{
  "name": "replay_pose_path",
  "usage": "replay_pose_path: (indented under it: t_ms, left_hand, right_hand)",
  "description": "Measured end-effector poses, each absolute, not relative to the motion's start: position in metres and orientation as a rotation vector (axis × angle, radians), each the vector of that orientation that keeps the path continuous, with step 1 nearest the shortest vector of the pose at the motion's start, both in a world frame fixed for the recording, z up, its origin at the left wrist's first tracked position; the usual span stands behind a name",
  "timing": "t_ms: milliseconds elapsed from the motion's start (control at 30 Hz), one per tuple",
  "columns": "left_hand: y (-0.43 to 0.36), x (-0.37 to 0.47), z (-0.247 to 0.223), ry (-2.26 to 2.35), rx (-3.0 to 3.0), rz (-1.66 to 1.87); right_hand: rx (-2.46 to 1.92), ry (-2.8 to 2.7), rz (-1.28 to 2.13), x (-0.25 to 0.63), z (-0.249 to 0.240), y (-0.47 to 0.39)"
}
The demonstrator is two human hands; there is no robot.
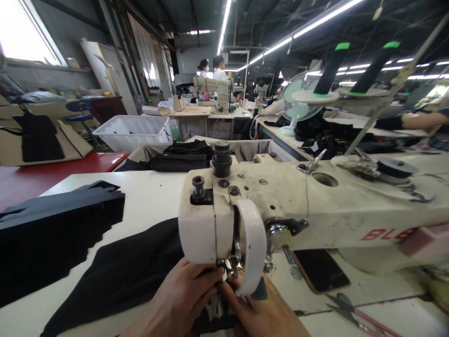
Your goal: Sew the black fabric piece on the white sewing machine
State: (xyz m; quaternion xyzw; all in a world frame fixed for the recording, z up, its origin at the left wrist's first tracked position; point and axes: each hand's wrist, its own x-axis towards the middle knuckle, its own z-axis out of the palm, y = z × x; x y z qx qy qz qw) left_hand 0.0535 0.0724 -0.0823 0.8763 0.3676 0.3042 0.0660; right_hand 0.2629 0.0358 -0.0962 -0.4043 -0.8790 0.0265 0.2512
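Observation:
A white sewing machine fills the middle of the view, its head toward me. Under the head lies a piece of black fabric that spreads to the left. My left hand rests on the fabric with its fingers pinched at the needle area. My right hand is just right of it, fingers touching the same spot beneath the machine head. The needle itself is hidden by the machine and my fingers.
A stack of black cut pieces lies at the left of the white table. A dark phone and scissors lie at the right. A white bin, a fan and co-workers are behind.

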Motion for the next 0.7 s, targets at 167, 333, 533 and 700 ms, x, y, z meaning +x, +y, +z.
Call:
replay_pose_path:
  t_ms: [167, 333, 533, 700]
  left_hand:
    - [0.072, 0.049, -0.074, 1.050, 2.498, 0.997]
    - [0.068, 0.052, -0.075, 1.090, 2.532, 1.081]
    - [0.067, 0.054, -0.071, 1.067, 2.607, 0.968]
    - [0.069, 0.059, -0.065, 0.980, 2.732, 0.966]
  right_hand:
    - [-1.102, -2.370, 0.092, 0.265, -0.098, 0.034]
    - [-1.182, -2.255, 0.112, 0.260, -0.100, 0.035]
    - [-1.258, -2.149, 0.265, 0.256, -0.108, 0.035]
    - [-1.197, -2.215, 0.262, 0.261, -0.094, 0.034]
